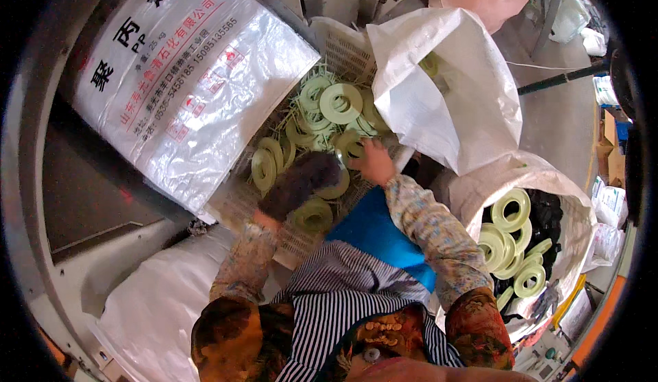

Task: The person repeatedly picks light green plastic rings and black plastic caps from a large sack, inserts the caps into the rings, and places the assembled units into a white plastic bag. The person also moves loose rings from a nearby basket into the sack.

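A pale crate (349,46) with slotted walls holds several pale green plastic rings (340,103) and thin strips of similar colour. My left hand (301,183), in a dark fuzzy glove, reaches in over the rings. Its fingers point to the right beside one ring (334,188), and the dark glove hides whether they hold anything. At the crate's right side, my bare right hand (374,163) has its fingers bent over the edge of a green ring (349,147). Another ring (313,215) lies near the crate's close side, below the glove.
A large printed plastic sack (185,73) covers a surface at the left. An open white sack (473,94) stands at the right behind my hand. Nearer, another sack (473,193) contains green rings (510,209) and black plastic. A white bag (164,300) bulges at lower left.
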`<state>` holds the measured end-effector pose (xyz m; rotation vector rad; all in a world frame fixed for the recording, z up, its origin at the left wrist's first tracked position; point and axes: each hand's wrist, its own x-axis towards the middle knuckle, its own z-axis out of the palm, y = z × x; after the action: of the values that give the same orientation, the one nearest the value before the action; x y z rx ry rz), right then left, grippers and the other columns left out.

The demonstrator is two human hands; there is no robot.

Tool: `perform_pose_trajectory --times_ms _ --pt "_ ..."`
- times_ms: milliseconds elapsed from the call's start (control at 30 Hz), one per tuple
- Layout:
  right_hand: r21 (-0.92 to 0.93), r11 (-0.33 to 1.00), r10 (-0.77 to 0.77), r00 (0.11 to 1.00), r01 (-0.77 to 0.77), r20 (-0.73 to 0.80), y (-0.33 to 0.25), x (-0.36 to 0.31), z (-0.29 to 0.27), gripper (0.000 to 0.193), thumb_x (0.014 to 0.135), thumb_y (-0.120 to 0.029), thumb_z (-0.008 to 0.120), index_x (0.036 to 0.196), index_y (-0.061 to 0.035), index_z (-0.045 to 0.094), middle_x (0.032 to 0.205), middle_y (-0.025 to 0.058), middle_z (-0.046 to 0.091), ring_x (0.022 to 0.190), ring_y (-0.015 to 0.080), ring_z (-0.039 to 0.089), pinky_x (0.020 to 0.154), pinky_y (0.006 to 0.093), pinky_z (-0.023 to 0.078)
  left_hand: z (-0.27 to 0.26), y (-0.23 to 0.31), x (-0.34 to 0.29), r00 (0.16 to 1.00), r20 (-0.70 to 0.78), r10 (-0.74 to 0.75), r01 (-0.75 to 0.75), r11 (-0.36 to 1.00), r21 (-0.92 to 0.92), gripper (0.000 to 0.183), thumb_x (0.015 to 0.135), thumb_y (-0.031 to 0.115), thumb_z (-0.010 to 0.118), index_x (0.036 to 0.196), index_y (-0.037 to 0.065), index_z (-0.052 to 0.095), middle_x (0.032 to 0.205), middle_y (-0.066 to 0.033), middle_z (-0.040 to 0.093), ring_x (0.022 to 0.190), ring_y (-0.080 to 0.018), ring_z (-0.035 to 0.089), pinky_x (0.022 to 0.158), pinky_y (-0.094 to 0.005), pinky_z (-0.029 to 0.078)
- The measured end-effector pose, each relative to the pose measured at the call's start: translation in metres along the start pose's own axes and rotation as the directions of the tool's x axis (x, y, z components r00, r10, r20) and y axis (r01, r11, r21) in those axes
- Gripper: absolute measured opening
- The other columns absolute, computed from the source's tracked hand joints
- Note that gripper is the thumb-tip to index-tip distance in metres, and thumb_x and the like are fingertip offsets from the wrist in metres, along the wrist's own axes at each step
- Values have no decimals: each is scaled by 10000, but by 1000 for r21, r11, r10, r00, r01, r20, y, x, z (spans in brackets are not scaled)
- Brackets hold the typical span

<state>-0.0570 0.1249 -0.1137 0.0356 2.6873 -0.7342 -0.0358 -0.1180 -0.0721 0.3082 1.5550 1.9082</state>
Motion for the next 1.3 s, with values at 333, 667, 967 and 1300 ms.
perform_pose_trajectory --times_ms 333,667,967,1300 --pt "-230 971 -49 880 -70 -473 87 154 101 698 765 -240 746 1346 -2 439 1250 212 565 1141 300 570 920 396 476 -101 -104 212 988 -155 9 147 272 951 1183 654 503 824 1544 109 151 1463 -319 318 1316 -505 372 1053 -526 390" --pt "561 825 234 867 62 -440 68 178 69 635 771 -119 728 1347 -36 476 1226 169 600 1134 283 572 950 362 466 -128 -119 245 932 -318 176 99 718 689 968 803 558 693 1483 7 280 1325 -267 527 1197 -396 544 1004 -425 439" --pt "687 709 109 938 158 -329 106 197 86 839 716 -146 786 1420 -25 347 1302 165 540 1186 291 528 1001 381 439 -119 -118 257 925 -376 58 228 705 671 851 826 584 630 1449 70 360 1170 -272 623 1068 -431 603 918 -462 475" --pt "427 892 11 939 146 -344 97 186 50 964 687 -131 790 1462 -10 231 1343 194 505 1226 331 498 1055 403 394 -104 -114 234 896 -413 -164 328 872 363 501 963 421 509 1323 74 527 1127 -248 619 1036 -381 604 887 -436 474"
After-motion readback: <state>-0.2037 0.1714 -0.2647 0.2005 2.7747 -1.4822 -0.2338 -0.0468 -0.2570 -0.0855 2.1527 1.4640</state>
